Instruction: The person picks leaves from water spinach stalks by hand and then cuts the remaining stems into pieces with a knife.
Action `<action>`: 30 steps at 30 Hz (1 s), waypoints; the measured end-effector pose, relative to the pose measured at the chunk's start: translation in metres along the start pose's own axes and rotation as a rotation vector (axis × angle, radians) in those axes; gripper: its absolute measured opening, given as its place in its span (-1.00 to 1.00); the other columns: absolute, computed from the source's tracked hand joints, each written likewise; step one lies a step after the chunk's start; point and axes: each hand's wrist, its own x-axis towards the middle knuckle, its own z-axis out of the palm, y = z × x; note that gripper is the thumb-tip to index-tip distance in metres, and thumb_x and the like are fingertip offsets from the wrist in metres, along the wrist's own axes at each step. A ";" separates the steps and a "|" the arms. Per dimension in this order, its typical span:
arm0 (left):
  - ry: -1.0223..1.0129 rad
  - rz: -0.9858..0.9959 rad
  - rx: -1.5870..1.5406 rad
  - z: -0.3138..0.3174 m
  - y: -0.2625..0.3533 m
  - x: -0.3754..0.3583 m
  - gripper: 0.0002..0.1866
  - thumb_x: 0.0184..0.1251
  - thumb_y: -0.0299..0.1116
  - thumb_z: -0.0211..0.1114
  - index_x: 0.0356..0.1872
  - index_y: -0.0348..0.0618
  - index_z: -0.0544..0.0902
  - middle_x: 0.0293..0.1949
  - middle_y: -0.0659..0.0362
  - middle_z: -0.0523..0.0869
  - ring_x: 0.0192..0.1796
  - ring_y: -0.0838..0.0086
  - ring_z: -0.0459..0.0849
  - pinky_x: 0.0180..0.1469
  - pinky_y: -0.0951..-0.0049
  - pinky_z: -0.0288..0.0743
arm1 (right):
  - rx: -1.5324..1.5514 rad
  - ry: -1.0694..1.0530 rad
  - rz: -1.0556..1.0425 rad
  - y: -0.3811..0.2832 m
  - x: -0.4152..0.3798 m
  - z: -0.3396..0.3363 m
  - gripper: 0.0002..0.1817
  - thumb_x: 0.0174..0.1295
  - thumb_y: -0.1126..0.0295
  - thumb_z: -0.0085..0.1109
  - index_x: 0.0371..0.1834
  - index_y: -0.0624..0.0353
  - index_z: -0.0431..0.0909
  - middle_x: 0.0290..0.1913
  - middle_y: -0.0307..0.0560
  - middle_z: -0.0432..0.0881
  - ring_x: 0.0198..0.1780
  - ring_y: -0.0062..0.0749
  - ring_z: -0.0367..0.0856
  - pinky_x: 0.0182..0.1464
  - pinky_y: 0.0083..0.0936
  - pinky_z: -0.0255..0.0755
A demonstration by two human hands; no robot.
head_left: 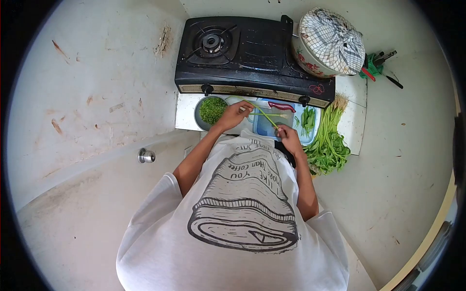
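Observation:
My left hand [236,115] pinches the upper part of a long green vegetable stem [265,115]. The lower end of that stem is between the fingers of my right hand [290,139]. Under my hands lies a blue tray [263,129], with another stem across it. A red-handled tool [281,106], perhaps a knife, rests at the tray's far side. Picked green leaves [307,119] sit in the tray's right part. Beside my left hand stands a grey bowl [197,116] of finely cut greens [212,109].
A bunch of leafy greens [331,138] with roots lies right of the tray. Behind is a black gas stove [262,72] bearing a floral pot [310,63] wrapped in checked cloth [335,39]. A green holder [373,63] with knives stands right. A door knob [146,155] is at left.

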 end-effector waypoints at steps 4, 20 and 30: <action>-0.049 0.204 0.237 0.016 -0.004 0.019 -0.71 0.50 -0.43 0.31 0.17 -0.20 0.67 0.11 0.06 0.72 0.07 0.28 0.74 0.08 0.29 0.65 | -0.312 0.228 -0.293 -0.006 0.014 0.005 -0.76 0.45 0.43 0.15 0.08 0.27 0.65 -0.03 0.17 0.68 -0.06 0.20 0.71 0.04 -0.06 0.58; -0.107 0.536 0.854 0.049 -0.006 0.043 -0.54 0.33 -0.36 0.38 0.25 -0.13 0.56 0.28 0.04 0.49 0.27 0.00 0.52 0.26 0.04 0.49 | -0.556 0.278 -0.240 0.017 0.040 0.013 -0.74 0.29 0.48 0.25 0.04 0.22 0.67 0.04 0.09 0.65 0.15 0.09 0.63 0.21 -0.08 0.51; -0.301 0.658 0.582 0.073 0.029 0.056 -0.72 0.61 -0.22 0.23 0.11 -0.18 0.65 -0.01 0.02 0.73 0.10 0.08 0.68 0.22 0.07 0.47 | -0.064 0.299 -0.182 -0.057 -0.016 -0.042 -0.79 0.29 0.46 0.39 -0.06 0.30 0.76 -0.19 0.10 0.70 -0.18 0.01 0.70 -0.09 -0.25 0.53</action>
